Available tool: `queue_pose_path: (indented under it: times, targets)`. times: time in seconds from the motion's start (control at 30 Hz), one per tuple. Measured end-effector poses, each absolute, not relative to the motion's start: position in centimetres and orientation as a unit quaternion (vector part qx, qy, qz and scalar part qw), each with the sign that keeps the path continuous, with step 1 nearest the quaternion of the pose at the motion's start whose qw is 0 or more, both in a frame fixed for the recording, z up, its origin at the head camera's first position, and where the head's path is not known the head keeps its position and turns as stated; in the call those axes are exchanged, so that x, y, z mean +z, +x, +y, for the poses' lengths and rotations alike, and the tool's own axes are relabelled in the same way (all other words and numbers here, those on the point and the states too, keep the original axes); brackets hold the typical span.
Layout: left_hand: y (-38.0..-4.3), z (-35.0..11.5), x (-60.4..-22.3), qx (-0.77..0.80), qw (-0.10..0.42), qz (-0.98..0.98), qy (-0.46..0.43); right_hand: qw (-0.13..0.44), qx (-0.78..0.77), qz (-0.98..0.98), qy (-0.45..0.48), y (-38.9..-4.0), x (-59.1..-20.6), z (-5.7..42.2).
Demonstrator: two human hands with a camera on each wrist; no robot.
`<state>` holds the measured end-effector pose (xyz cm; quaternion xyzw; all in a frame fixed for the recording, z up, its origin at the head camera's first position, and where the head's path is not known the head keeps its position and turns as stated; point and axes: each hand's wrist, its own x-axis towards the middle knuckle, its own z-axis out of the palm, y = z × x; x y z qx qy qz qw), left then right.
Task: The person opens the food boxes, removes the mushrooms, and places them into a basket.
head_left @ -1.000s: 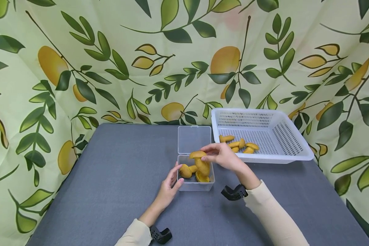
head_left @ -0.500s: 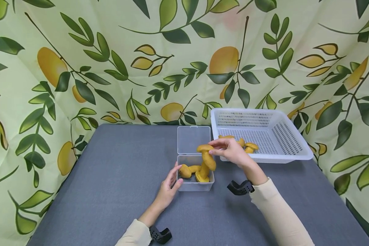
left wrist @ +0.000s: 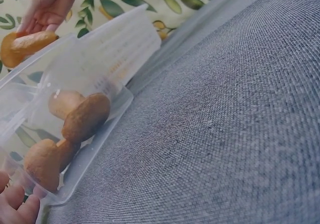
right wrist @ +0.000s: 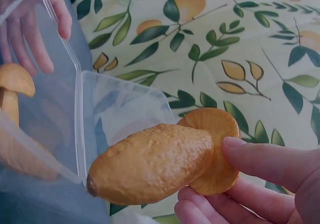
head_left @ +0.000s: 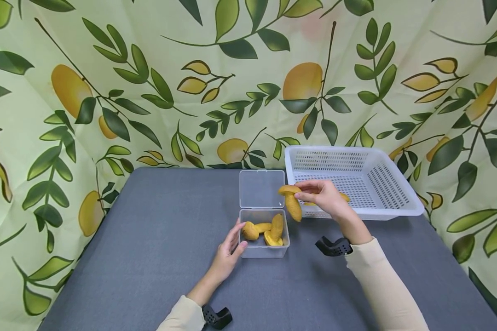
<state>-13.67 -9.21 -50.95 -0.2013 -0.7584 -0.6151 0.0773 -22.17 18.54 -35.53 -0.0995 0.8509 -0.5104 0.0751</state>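
Observation:
In my right hand point(head_left: 324, 198) is a yellow-brown mushroom point(head_left: 292, 204), pinched by its cap between thumb and fingers. Its thick stem hangs down, over the gap between the clear plastic box point(head_left: 265, 251) and the white basket. Two similar mushrooms lie inside the box: one on its side at the left point(head_left: 251, 231), the other point(head_left: 276, 227) at the right with its stem pointing up. My left hand point(head_left: 228, 255) rests against the box's left side, fingers fairly straight along the wall and thumb near the front corner. The box's hinged lid point(head_left: 262, 189) lies folded back behind it.
A white perforated basket point(head_left: 397, 209) stands at the back right, partly behind my right hand. Some mushrooms point(head_left: 344, 196) in it are mostly hidden by that hand. A grey cloth point(head_left: 170, 239) covers the table, and a leaf-and-fruit patterned curtain point(head_left: 190, 92) hangs behind.
My right hand has lifted the mushroom up and to the right, out of the box and toward the basket. My left hand has stayed at the box.

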Motion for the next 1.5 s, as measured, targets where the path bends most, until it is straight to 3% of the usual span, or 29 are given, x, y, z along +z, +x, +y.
queue_pose_path:
  times: [1.0,1.5]
  targets:
    - [-13.5,-9.3,-50.8,-0.606,0.067,-0.770,-0.189,0.014,-0.570,0.819,0.070,-25.1,-37.4,23.3]
    - [-13.6,-9.2,-50.9,-0.617,0.075,-0.757,-0.200,0.030,-0.555,0.829,0.064,-24.9,-38.6,23.2]
